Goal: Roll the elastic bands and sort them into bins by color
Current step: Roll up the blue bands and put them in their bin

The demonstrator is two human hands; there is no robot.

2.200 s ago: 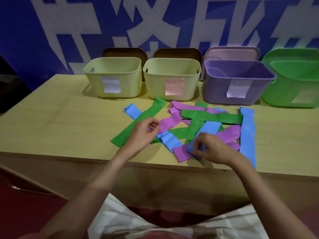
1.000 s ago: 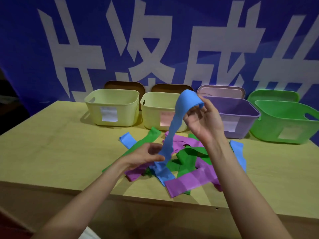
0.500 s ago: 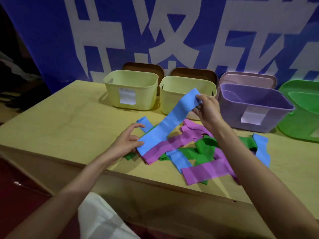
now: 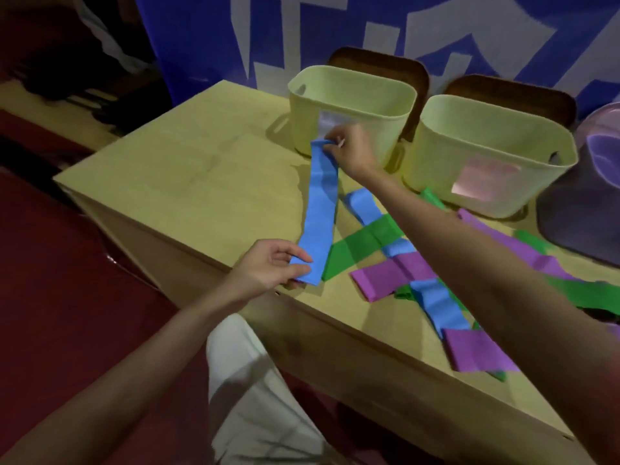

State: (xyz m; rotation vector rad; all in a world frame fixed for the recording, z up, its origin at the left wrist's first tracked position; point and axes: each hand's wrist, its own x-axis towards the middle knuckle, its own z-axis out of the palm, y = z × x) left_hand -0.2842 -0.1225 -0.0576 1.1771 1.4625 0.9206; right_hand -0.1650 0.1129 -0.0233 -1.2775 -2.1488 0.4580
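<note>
I hold a long flat blue elastic band (image 4: 320, 209) stretched out straight over the pale wooden table (image 4: 188, 182). My left hand (image 4: 268, 268) pinches its near end at the table's edge; my right hand (image 4: 349, 147) pinches its far end in front of a pale yellow plastic bin with a white label (image 4: 352, 112). What I can see of that bin's inside is bare. More blue, green and purple bands (image 4: 396, 273) lie tangled flat to the right
</note>
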